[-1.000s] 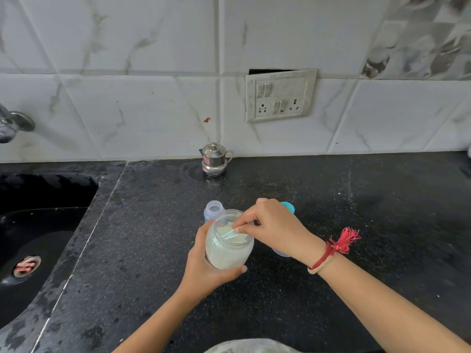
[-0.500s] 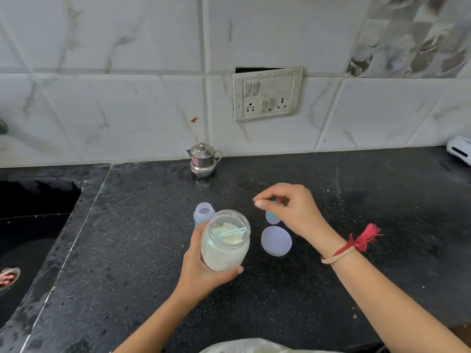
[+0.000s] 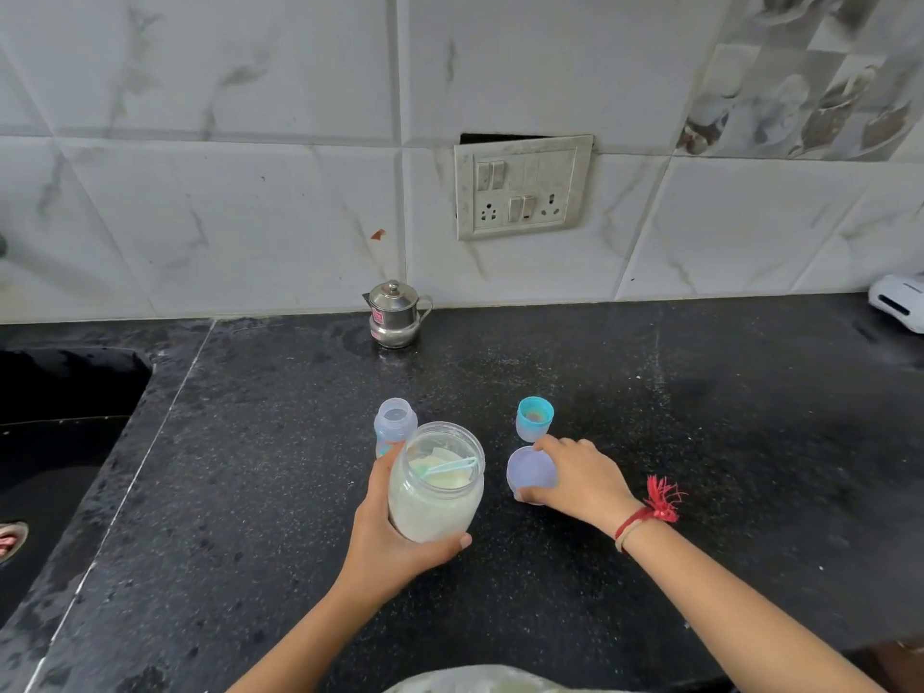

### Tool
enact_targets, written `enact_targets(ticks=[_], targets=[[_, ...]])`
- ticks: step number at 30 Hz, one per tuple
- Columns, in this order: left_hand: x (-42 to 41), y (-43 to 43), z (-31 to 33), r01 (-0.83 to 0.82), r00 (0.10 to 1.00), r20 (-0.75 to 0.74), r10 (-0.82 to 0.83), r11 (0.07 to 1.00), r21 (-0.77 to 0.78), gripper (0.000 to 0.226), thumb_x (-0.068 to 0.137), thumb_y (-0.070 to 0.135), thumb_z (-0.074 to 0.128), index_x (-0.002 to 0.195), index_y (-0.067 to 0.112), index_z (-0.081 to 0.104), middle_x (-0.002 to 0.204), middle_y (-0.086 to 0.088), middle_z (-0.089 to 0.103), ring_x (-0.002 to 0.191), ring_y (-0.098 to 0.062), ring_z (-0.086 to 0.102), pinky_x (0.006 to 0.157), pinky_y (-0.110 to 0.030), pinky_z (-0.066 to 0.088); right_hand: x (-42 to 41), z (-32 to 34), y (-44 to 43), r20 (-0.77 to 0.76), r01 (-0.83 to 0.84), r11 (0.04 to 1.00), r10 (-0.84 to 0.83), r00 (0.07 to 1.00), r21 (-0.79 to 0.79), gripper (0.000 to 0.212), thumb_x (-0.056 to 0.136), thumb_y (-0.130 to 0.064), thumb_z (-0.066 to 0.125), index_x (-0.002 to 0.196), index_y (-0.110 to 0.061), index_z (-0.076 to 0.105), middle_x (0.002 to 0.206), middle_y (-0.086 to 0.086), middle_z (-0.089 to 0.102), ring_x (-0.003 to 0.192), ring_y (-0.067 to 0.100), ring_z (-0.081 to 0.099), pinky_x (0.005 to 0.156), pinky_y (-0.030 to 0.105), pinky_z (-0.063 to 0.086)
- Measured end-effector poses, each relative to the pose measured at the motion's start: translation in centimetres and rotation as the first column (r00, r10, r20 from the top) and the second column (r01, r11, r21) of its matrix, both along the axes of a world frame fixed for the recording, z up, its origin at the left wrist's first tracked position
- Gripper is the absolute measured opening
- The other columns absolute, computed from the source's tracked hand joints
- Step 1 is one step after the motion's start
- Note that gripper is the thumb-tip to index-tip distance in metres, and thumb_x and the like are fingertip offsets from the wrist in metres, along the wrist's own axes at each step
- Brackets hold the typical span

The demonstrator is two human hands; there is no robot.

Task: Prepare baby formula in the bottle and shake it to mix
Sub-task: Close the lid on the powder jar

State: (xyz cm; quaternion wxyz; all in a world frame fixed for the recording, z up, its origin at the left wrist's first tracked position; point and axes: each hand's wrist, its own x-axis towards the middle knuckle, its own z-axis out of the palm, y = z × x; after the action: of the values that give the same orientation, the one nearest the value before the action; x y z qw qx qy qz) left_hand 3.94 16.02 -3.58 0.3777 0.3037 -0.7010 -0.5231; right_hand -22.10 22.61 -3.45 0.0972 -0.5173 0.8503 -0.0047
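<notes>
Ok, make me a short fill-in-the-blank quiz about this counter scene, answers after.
The left hand grips an open powder jar with a blue ____ inside.
The right hand grips the round ____ lying on the counter.
The small steel pot stands against the tiled ____.
Answers: scoop, lid, wall.

Left hand (image 3: 395,537) around the open powder jar (image 3: 435,500), right hand (image 3: 582,480) around a pale lid (image 3: 530,471) on the counter (image 3: 250,492).
</notes>
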Motion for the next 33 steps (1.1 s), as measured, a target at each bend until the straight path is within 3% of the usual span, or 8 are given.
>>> enact_targets(ticks=[8, 14, 17, 19, 22, 27, 31, 33], targets=[[0.1, -0.1, 0.1, -0.016, 1.000, 0.009, 0.016, 1.000, 0.001, 0.097, 0.047, 0.040, 0.094, 0.130, 0.047, 0.043, 0.128, 0.019, 0.056, 0.120, -0.007, 0.055, 0.093, -0.031, 0.048, 0.1, -0.8, -0.2, 0.034, -0.011, 0.998, 0.013, 0.999, -0.066, 0.075, 0.060, -0.071, 0.058, 0.121, -0.037, 0.030, 0.105, -0.002, 0.060, 0.098, 0.021, 0.055, 0.073, 0.033, 0.047], [0.0, -0.3, -0.2, -0.034, 0.999, 0.011, 0.034, 0.999, 0.005, 0.097, 0.046, 0.039, 0.095, 0.129, 0.048, 0.043, 0.129, 0.018, 0.056, 0.120, -0.008, 0.056, 0.092, -0.031, 0.048, 0.6, 1.9, -0.6, 0.109, 0.007, 0.994, 0.005, 0.994, -0.109, 0.077, 0.059, -0.073, 0.054, 0.122, -0.037, 0.031, 0.088, -0.009, 0.052, 0.077, 0.012, 0.053, 0.061, 0.026, 0.041], [-0.1, -0.2, -0.3, -0.040, 0.999, 0.008, 0.040, 0.999, 0.012, 0.097, 0.046, 0.040, 0.095, 0.129, 0.047, 0.044, 0.130, 0.016, 0.056, 0.120, -0.009, 0.056, 0.094, -0.035, 0.049, 1.2, 4.7, -0.9, 0.206, 0.010, 0.977, 0.034, 0.978, -0.212, 0.072, 0.062, -0.069, 0.058, 0.122, -0.038, 0.033, 0.099, -0.007, 0.057, 0.084, 0.014, 0.056, 0.066, 0.028, 0.040], [-0.2, -0.1, -0.3, -0.035, 0.999, 0.012, 0.035, 0.999, 0.018, 0.098, 0.047, 0.041, 0.095, 0.130, 0.045, 0.043, 0.130, 0.016, 0.056, 0.121, -0.010, 0.056, 0.096, -0.038, 0.049, 2.1, 7.4, -1.3, 0.401, 0.060, 0.952, 0.068, 0.914, -0.299, 0.066, 0.068, -0.062, 0.065, 0.123, -0.044, 0.034, 0.102, -0.008, 0.054, 0.090, 0.013, 0.057, 0.073, 0.029, 0.042], [-0.5, 0.0, -0.2, -0.032, 0.999, 0.011, 0.031, 0.999, 0.016, 0.098, 0.048, 0.041, 0.094, 0.132, 0.042, 0.043, 0.130, 0.016, 0.056, 0.121, -0.010, 0.055, 0.097, -0.038, 0.049, 4.1, 11.1, -2.0, 0.651, 0.113, 0.883, 0.243, 0.719, -0.455, 0.057, 0.075, -0.045, 0.071, 0.122, -0.051, 0.039, 0.110, -0.010, 0.050, 0.100, 0.015, 0.055, 0.082, 0.033, 0.049], [-1.0, 0.1, 0.1, -0.039, 0.999, 0.007, 0.039, 0.999, 0.028, 0.096, 0.048, 0.039, 0.094, 0.130, 0.041, 0.044, 0.127, 0.015, 0.059, 0.118, -0.012, 0.058, 0.096, -0.045, 0.051, 8.1, 14.2, -2.1, 0.689, 0.113, 0.754, 0.515, 0.509, -0.647, 0.065, 0.064, -0.038, 0.071, 0.123, -0.042, 0.046, 0.121, 0.005, 0.042, 0.093, 0.011, 0.056, 0.081, 0.026, 0.049], [-1.1, -0.1, 0.4, -0.047, 0.999, -0.003, 0.048, 0.999, 0.026, 0.098, 0.049, 0.041, 0.094, 0.132, 0.041, 0.043, 0.127, 0.013, 0.058, 0.118, -0.014, 0.058, 0.095, -0.047, 0.052, 9.3, 13.8, -2.2, 0.645, 0.039, 0.718, 0.599, 0.474, -0.695, 0.057, 0.069, -0.014, 0.071, 0.113, -0.033, 0.040, 0.120, 0.007, 0.040, 0.108, 0.013, 0.049, 0.089, 0.020, 0.046], [-1.1, -0.2, 0.4, -0.056, 0.998, -0.006, 0.056, 0.998, 0.031, 0.098, 0.049, 0.041, 0.095, 0.132, 0.041, 0.042, 0.127, 0.012, 0.058, 0.117, -0.015, 0.059, 0.094, -0.049, 0.052, 9.4, 13.1, -2.2, 0.660, 0.032, 0.737, 0.584, 0.472, -0.675, 0.055, 0.068, -0.013, 0.072, 0.106, -0.032, 0.037, 0.122, 0.006, 0.041, 0.113, 0.018, 0.047, 0.092, 0.025, 0.048]])
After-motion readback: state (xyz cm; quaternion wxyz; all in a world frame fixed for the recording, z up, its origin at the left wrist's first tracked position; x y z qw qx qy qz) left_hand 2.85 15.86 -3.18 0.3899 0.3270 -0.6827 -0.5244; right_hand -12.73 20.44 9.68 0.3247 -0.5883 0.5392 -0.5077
